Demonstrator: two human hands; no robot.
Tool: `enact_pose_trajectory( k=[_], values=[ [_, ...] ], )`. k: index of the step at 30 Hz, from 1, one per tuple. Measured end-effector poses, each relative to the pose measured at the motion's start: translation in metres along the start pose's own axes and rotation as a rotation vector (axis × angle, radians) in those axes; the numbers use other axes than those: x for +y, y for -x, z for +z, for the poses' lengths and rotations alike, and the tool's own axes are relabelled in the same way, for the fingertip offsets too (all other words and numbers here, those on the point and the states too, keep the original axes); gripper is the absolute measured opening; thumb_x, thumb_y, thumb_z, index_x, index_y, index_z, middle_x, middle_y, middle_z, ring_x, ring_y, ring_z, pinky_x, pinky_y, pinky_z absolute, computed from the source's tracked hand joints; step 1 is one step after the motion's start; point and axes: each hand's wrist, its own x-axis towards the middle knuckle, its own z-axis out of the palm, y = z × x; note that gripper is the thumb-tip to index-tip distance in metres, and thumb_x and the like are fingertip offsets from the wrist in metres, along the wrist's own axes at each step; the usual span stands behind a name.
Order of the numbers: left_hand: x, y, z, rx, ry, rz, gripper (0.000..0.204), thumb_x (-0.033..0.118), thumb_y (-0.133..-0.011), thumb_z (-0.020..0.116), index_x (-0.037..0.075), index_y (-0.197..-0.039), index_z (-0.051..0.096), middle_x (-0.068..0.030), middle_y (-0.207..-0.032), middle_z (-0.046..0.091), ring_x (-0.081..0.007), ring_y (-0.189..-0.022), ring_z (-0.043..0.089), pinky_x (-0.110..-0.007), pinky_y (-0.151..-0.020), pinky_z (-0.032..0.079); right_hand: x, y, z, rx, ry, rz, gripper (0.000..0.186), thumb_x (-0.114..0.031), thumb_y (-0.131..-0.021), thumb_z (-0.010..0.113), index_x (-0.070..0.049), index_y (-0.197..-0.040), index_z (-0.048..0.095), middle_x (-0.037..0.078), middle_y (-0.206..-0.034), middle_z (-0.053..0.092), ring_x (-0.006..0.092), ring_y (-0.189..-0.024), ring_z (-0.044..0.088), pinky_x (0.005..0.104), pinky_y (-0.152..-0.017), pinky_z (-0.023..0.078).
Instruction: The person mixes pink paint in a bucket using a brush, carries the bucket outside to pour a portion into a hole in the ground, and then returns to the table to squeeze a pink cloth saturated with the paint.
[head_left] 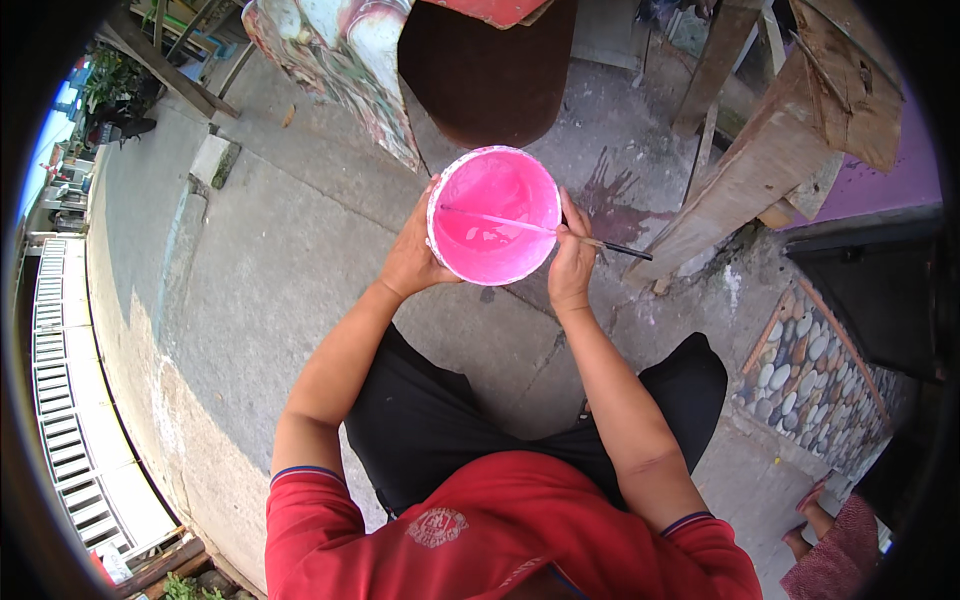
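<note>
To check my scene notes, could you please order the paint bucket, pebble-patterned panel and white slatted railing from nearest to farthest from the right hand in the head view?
1. Paint bucket: touching the right hand, on its left.
2. Pebble-patterned panel: off to the right, lower in the view.
3. White slatted railing: at the view's far left.

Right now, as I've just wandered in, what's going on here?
A person in a red shirt is holding a bucket of pink, paint-like liquid. The left hand supports the bucket's left side, while the right hand, at its right side, holds a slim brush. The brush slants across the bucket's mouth, its black end sticking out to the right. Whether its other end touches the liquid is hard to tell.
</note>
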Motion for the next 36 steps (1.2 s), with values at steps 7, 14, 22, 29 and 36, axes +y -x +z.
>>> enact_pose_trajectory(
  k=[7,14,22,29,36],
  values=[
    [0.010,-0.016,-0.004,-0.048,0.085,0.000,0.129,0.041,-0.055,0.095,0.002,-0.155,0.023,-0.0241,-0.157,0.032,-0.0411,-0.146,0.033,-0.046,-0.121,0.031,0.011,0.000,-0.005,0.026,-0.016,0.071,0.050,-0.012,-0.094,0.039,0.002,-0.137,0.059,0.025,-0.131,0.062,0.0342,-0.120,0.057,0.0394,-0.106,0.041],
    [0.013,-0.019,0.000,-0.197,0.278,-0.191,0.131,0.040,-0.053,0.095,0.002,-0.156,0.023,-0.0218,-0.156,0.036,-0.0370,-0.145,0.037,-0.043,-0.120,0.031,0.053,0.015,-0.004,0.057,-0.217,0.457,0.052,-0.023,-0.098,0.038,0.004,-0.137,0.059,0.012,-0.142,0.058,0.0248,-0.131,0.051,0.0361,-0.106,0.043],
    [0.007,-0.043,-0.014,-0.438,0.280,-0.300,0.128,0.043,-0.056,0.094,0.002,-0.156,0.025,-0.0226,-0.153,0.042,-0.0352,-0.142,0.042,-0.041,-0.119,0.033,0.054,0.032,0.006,0.211,-0.484,0.792,0.052,-0.025,-0.099,0.038,0.007,-0.133,0.061,0.015,-0.132,0.064,0.0241,-0.121,0.060,0.0340,-0.104,0.043],
    [0.002,-0.082,-0.020,-0.601,0.239,-0.316,0.123,0.044,-0.058,0.094,0.000,-0.154,0.031,-0.0222,-0.148,0.049,-0.0322,-0.139,0.045,-0.039,-0.119,0.033,0.053,0.033,0.013,0.239,-0.624,0.986,0.051,-0.036,-0.102,0.032,-0.004,-0.130,0.060,0.012,-0.113,0.068,0.0228,-0.097,0.064,0.0422,-0.086,0.051],
    [0.008,-0.118,-0.013,-0.738,0.160,-0.338,0.124,0.057,-0.059,0.089,-0.001,-0.152,0.033,-0.0245,-0.144,0.052,-0.0328,-0.135,0.050,-0.036,-0.117,0.037,0.059,0.017,0.007,0.270,-0.670,1.113,0.049,-0.036,-0.101,0.032,-0.004,-0.125,0.060,0.013,-0.106,0.069,0.0243,-0.091,0.066,0.0439,-0.084,0.052]
  ],
)
